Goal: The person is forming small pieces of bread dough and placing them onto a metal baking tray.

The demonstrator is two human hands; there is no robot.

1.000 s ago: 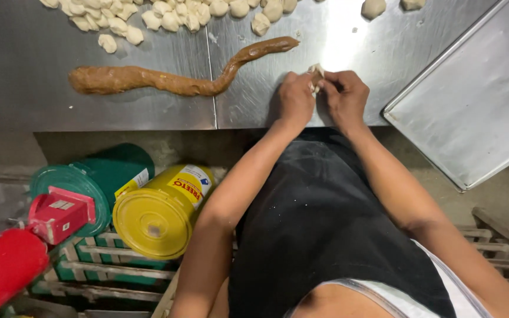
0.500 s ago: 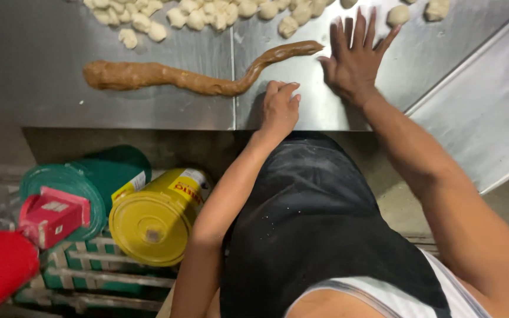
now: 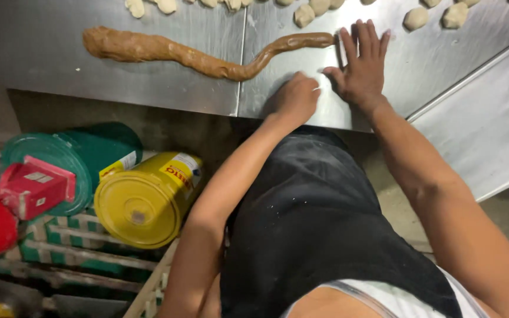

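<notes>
Pale dough pieces [image 3: 304, 15] lie in a row along the far edge of the steel surface [image 3: 89, 76], and a bare metal tray [image 3: 490, 118] rests at its right end. Below, a yellow tin [image 3: 142, 203] lies on its side beside a green tin [image 3: 83, 159], with a red box [image 3: 33, 188] against the green tin's lid, all on green crates [image 3: 60, 247].

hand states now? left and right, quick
Left hand: fingers curled, resting on the steel table; contents cannot be told.
Right hand: open, flat on table, holding nothing.
</notes>
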